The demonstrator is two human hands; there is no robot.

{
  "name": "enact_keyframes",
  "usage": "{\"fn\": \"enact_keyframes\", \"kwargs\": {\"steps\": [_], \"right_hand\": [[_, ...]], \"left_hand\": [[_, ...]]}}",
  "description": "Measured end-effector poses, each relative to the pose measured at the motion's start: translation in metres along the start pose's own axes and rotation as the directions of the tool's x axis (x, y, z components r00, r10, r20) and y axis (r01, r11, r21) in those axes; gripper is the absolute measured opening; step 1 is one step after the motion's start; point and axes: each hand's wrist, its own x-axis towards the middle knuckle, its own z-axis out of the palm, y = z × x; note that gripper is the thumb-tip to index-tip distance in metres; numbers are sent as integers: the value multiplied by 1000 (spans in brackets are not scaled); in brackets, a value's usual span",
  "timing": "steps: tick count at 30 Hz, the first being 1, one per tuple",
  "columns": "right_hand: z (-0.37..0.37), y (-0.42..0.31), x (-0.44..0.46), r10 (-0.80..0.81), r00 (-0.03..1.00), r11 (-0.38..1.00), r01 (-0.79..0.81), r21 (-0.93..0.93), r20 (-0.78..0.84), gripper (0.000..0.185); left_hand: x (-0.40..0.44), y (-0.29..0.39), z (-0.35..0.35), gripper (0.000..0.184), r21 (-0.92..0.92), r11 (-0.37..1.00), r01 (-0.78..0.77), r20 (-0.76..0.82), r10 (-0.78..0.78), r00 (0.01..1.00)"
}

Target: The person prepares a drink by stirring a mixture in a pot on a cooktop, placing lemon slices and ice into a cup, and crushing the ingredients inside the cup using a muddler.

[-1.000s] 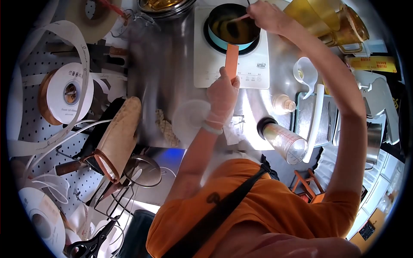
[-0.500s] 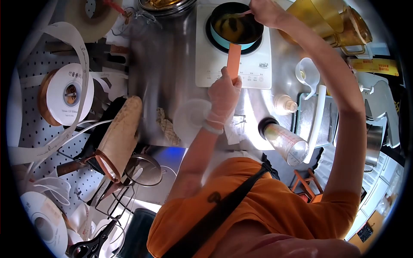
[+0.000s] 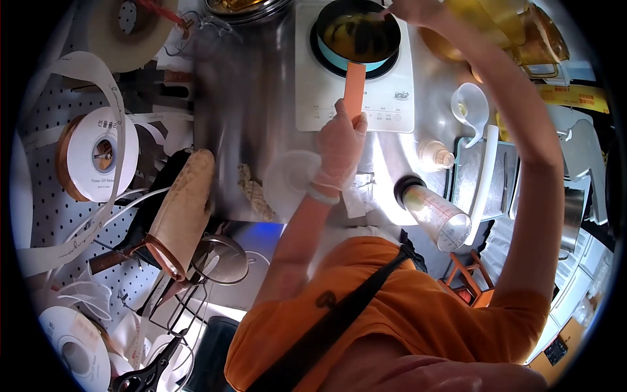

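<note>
The pan (image 3: 336,57) holds yellowish liquid (image 3: 339,34); my left hand (image 3: 341,142) grips its handle (image 3: 354,88), my right hand (image 3: 416,10) a utensil (image 3: 384,13). A scoop (image 3: 479,99) sits nearby.

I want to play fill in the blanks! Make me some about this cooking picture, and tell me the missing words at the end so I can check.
1. The left hand grips the pan by its ____.
2. The right hand holds a utensil that reaches into the ____.
3. The cooktop under the pan is coloured ____.
4. The shirt of the person cooking is coloured ____.

Missing words: handle; pan; white; orange.
</note>
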Motion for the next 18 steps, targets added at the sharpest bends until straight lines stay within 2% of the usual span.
{"fn": "enact_keyframes", "kwargs": {"steps": [2,3,4,5,6,7,8,10,11,12,14,15,16,17,18], "right_hand": [[-21,-1,-18,-136,980,988,145,-56,143,25],[-3,10,15,114,895,993,-118,-17,431,32],[13,25,28,117,893,992,-123,-15,435,32],[27,46,33,205,786,914,-366,173,583,31],[36,57,33,228,649,743,-598,301,725,30],[41,54,25,225,615,600,-699,390,756,23],[45,50,17,225,615,601,-698,389,755,23],[55,42,4,-45,549,278,-796,538,835,17],[82,27,0,75,654,10,-756,655,753,22],[80,22,4,75,658,8,-752,659,749,22],[80,16,6,137,778,54,-625,779,614,25],[82,27,7,106,911,346,-410,844,399,24],[61,22,4,196,945,636,-326,699,263,20],[44,14,2,120,984,844,-172,507,134,19],[35,11,1,7,999,967,-15,253,32,17]], "left_hand": [[-1,0,0,47,7,1000,18,8,-18,1000],[0,1,-1,47,-8,1000,21,10,-21,1000],[-1,1,-1,47,-23,1000,20,14,-20,1000],[0,1,1,47,-23,1000,16,17,-16,1000],[0,-1,3,47,-27,1000,7,11,-6,1000],[1,-3,4,47,-31,1000,-1,3,1,1000],[0,-3,4,47,-32,999,0,2,1,1000],[1,-2,3,46,-32,999,-4,15,4,1000],[1,-1,2,46,-32,999,-6,12,6,1000],[1,-1,0,45,-26,1000,-15,9,16,1000],[0,-3,1,44,-15,1000,-23,14,23,1000],[1,-6,4,46,-3,998,-69,-32,69,997],[2,-7,5,48,9,993,-115,-76,115,990],[2,-7,5,48,7,993,-116,-73,117,990],[2,-7,5,48,4,995,-101,-62,101,993]]}}
